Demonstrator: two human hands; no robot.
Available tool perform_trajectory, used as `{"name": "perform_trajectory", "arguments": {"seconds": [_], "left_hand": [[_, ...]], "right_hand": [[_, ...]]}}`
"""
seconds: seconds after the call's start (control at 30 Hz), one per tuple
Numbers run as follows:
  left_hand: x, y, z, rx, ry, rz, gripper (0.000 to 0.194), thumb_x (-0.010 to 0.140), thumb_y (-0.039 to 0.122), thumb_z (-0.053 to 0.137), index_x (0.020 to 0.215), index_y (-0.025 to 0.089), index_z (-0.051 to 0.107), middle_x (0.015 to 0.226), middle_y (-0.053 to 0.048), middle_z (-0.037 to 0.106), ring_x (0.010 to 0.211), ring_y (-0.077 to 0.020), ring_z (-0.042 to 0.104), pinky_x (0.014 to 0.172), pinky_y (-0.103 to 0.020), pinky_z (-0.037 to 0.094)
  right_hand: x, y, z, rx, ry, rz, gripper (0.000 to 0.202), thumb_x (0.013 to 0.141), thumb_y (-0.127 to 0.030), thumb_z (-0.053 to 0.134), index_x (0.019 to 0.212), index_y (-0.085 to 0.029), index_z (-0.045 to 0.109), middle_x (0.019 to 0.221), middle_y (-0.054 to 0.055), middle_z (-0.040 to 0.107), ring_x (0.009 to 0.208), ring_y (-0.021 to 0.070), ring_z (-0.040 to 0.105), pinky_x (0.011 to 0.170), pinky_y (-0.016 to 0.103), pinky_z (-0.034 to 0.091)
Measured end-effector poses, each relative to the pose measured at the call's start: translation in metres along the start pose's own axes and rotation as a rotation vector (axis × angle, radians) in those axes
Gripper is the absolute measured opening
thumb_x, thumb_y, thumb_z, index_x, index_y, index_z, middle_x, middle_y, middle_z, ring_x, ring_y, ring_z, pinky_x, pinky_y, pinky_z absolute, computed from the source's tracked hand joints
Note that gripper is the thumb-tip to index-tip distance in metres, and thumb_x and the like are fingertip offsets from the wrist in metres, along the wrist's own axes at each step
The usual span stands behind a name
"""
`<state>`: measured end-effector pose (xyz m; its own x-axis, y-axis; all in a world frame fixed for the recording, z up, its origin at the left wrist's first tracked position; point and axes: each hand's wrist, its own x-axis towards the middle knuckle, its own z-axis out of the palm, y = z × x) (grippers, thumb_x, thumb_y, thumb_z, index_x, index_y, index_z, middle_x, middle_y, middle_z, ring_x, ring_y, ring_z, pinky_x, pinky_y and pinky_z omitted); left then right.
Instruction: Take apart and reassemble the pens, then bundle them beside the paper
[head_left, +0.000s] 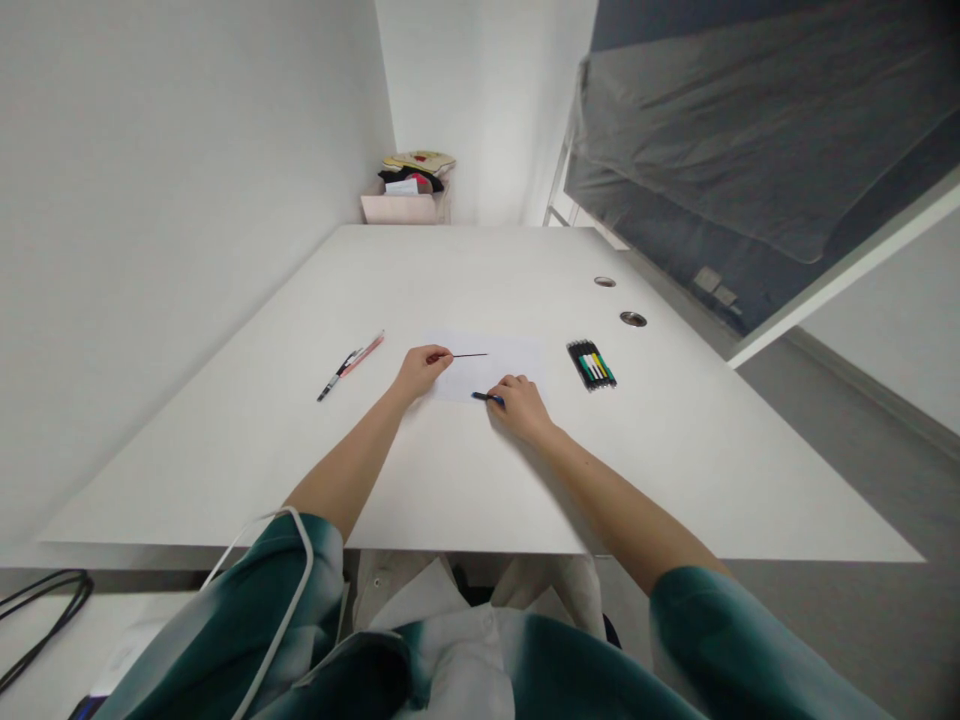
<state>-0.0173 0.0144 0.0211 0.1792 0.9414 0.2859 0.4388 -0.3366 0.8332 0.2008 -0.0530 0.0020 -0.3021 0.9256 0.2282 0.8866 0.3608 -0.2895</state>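
My left hand (426, 370) is closed in a pinch on a thin dark rod (472, 355), which looks like a pen refill and points right over a white sheet of paper (517, 362). Below and to the right, my right hand (523, 407) rests by the sheet's near edge. Its fingers are closed on a short dark pen barrel (484, 397) with a bit of blue, pointing left; its far end is hidden in the hand. Left of the paper lie a black-and-white pen (335, 381) and a reddish pen (363, 355), close together.
Several black pens with coloured labels (592, 365) lie in a row right of the paper. Two round metal cable holes (633, 319) sit near the white table's (465, 280) right edge. A box of goods (401, 208) stands beyond its far end. A white cable (300, 570) crosses my left sleeve.
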Motion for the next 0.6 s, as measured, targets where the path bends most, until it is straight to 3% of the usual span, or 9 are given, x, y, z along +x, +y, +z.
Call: {"name": "perform_trajectory", "arguments": {"seconds": [0.13,0.33,0.6], "left_hand": [[0.004,-0.004,0.004,-0.021,0.001,-0.019,0.025,0.074,0.037,0.061,0.081,0.014,0.071,0.072,-0.003,0.068,0.066,-0.015,0.057,0.067,-0.029,0.047],[-0.015,-0.021,0.007,-0.034,0.02,-0.055,0.026,0.074,0.037,0.062,0.079,0.014,0.071,0.075,-0.005,0.07,0.071,-0.0168,0.06,0.072,-0.031,0.048],[-0.021,-0.014,0.009,0.06,-0.008,0.061,0.021,0.078,0.033,0.059,0.081,0.017,0.072,0.082,-0.005,0.072,0.079,-0.0181,0.063,0.082,-0.033,0.049]], "right_hand": [[0.012,0.021,-0.008,-0.004,-0.021,-0.01,0.019,0.088,-0.019,0.054,0.098,-0.02,0.07,0.093,0.011,0.07,0.088,0.0247,0.06,0.08,0.036,0.042],[0.017,0.06,-0.01,0.086,0.147,0.001,0.029,0.087,-0.015,0.049,0.11,-0.015,0.066,0.105,0.012,0.068,0.097,0.0242,0.06,0.084,0.035,0.044],[0.013,0.046,-0.005,0.108,0.128,-0.039,0.026,0.087,-0.019,0.05,0.104,-0.019,0.068,0.098,0.01,0.065,0.094,0.0227,0.056,0.082,0.033,0.044]]}}
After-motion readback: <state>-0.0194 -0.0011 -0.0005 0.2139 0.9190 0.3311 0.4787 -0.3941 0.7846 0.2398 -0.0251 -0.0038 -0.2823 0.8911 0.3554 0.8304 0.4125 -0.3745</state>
